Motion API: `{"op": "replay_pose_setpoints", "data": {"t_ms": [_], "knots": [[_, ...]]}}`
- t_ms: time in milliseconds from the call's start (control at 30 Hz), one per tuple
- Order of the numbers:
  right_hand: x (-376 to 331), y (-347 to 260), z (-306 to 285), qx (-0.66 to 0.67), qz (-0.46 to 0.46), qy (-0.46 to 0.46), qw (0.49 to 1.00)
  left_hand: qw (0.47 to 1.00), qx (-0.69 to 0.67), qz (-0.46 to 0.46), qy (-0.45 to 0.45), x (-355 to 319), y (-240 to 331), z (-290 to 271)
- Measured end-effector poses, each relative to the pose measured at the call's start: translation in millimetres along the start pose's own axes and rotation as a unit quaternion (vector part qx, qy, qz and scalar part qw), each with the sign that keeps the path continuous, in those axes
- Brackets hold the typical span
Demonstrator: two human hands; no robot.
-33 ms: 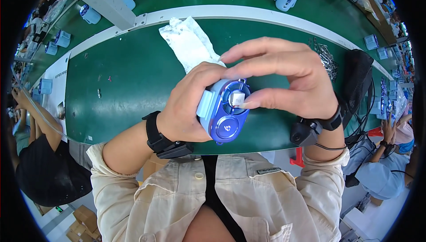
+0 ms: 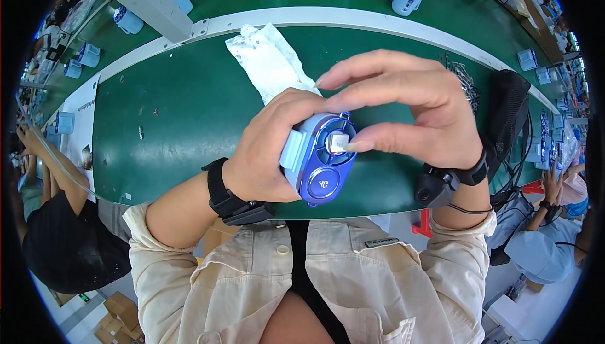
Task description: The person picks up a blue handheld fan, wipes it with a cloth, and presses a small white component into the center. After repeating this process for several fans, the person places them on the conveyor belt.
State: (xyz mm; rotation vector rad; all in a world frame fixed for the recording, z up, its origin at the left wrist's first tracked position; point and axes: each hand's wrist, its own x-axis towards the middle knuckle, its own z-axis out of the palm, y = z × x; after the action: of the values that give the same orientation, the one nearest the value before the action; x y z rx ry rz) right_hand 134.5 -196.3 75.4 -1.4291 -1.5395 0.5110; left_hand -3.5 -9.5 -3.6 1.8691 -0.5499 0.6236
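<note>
Head view — single fisheye, worn on the head, facing steeply down; hands [image 2: 353,136] close below, green bench [image 2: 189,110] beyond — edges bent at rim.

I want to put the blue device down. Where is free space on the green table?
The green table is bare left of the white bag, toward the paper sheet. It is crowded right, by the metal parts and black pouch.

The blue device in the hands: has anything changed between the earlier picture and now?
Nothing has visibly changed. The left hand still grips the blue device, and the right hand still pinches the small white part in its round opening. The white bag lies as before on the green table.
</note>
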Motion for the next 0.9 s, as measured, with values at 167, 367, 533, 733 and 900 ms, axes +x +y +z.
{"op": "replay_pose_setpoints", "data": {"t_ms": [167,367,533,733,900], "knots": [[-2,3,8,0.108,0.058,0.023,0.992,0.999,-0.029,-0.023,-0.019,1,3,-1],[2,7,28,0.336,0.18,0.044,0.923,0.999,0.028,-0.03,-0.033,0,7,-2],[3,28,39,0.346,0.095,0.048,0.932,0.992,0.113,0.034,0.051,7,6,6],[4,20,48,0.369,0.089,0.074,0.922,0.99,0.129,0.032,0.055,3,3,3],[3,17,52,0.449,0.112,0.088,0.882,0.991,0.105,0.031,0.07,1,2,4]]}}
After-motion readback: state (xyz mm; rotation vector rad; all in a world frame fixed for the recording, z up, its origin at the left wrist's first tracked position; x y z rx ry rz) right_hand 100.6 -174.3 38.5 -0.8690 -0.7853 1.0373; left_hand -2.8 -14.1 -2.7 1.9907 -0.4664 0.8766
